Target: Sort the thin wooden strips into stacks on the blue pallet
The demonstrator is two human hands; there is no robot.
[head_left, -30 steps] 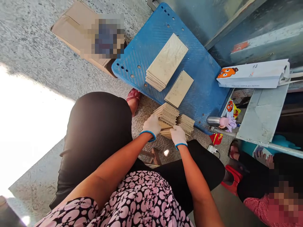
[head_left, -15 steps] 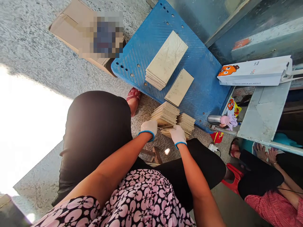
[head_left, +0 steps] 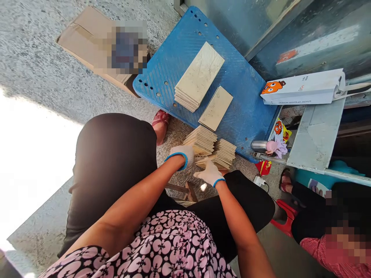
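Observation:
Both my hands wear white gloves with blue cuffs. My left hand [head_left: 181, 153] grips the near end of a fanned stack of thin beige tiles [head_left: 201, 140] standing on the floor between my knees. My right hand [head_left: 209, 172] is open, fingers spread, just below a second fanned stack of the same tiles [head_left: 223, 153], touching its lower edge. Farther off, on a blue plastic pallet [head_left: 246, 104], lie a neat pile of larger beige tiles [head_left: 198, 77] and a smaller flat pile [head_left: 216, 108].
A cardboard box [head_left: 87, 42] lies on the concrete at the upper left. A white carton with an orange cartoon [head_left: 301, 92] rests on a grey metal ledge [head_left: 315, 139] to the right. Another person [head_left: 333, 227] sits at the right on a red stool. A steel flask [head_left: 259, 146] lies by the pallet.
My right hand has let go of the tile stack, dropped a little toward me and opened its fingers. My left hand keeps its grip on the left stack.

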